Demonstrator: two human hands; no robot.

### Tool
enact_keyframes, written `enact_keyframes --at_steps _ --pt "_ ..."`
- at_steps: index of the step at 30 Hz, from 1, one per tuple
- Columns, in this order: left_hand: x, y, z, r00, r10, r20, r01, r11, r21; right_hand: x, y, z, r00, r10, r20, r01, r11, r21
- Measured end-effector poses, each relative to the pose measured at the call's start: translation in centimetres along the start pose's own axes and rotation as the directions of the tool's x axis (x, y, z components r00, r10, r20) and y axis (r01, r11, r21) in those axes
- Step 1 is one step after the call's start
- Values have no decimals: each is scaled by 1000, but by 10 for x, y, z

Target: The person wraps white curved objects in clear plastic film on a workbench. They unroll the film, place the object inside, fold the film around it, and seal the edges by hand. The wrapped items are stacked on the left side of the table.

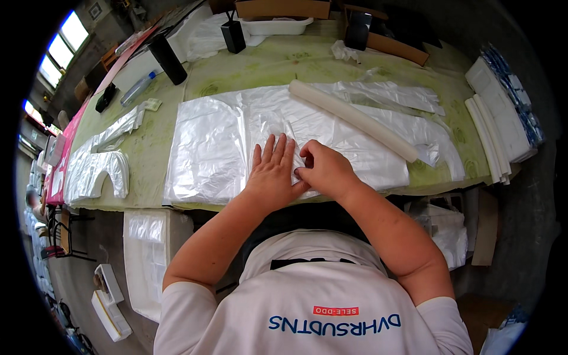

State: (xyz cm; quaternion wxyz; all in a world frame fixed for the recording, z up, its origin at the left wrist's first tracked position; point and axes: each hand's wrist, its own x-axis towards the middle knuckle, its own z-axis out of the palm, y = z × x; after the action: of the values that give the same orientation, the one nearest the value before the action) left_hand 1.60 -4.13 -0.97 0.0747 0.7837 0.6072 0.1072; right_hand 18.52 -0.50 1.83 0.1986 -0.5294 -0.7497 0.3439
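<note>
A wide stack of thin, whitish see-through plastic bags point(207, 142) lies on the table, its handle-like strips stretching to the right. My left hand point(272, 168) rests flat on the plastic, fingers spread and pointing away from me. Just right of it, my right hand point(324, 170) is closed in a pinch on a folded edge of the plastic, close to my left thumb. Across the stack, slanting from upper middle to lower right, lies a long off-white roll point(355, 121). How many layers my right fingers hold is hidden.
Folded plastic pieces point(97, 171) lie at the table's left. Behind them are a clear bottle point(138, 89) and a black cylinder point(167, 59). A black box-shaped holder point(233, 36) stands at the back. White rolls point(488, 139) and packed stacks point(503, 109) line the right edge. A white bin point(133, 260) sits below.
</note>
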Motion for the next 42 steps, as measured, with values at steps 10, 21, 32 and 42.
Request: enact_keyframes --at_steps 10,21,32,42 --pt "-20 3 -21 997 -31 75 22 993 114 -7 10 21 946 -276 -168 261 959 -107" --pt "-42 -5 -10 993 110 -39 -110 994 10 -11 11 28 869 -447 -212 462 886 27" --pt "-55 7 2 982 154 -111 -154 988 7 -45 9 18 936 -335 -109 340 940 34" --pt "-66 -1 1 975 188 -117 -192 981 -30 -49 4 26 946 -299 -127 292 954 -69"
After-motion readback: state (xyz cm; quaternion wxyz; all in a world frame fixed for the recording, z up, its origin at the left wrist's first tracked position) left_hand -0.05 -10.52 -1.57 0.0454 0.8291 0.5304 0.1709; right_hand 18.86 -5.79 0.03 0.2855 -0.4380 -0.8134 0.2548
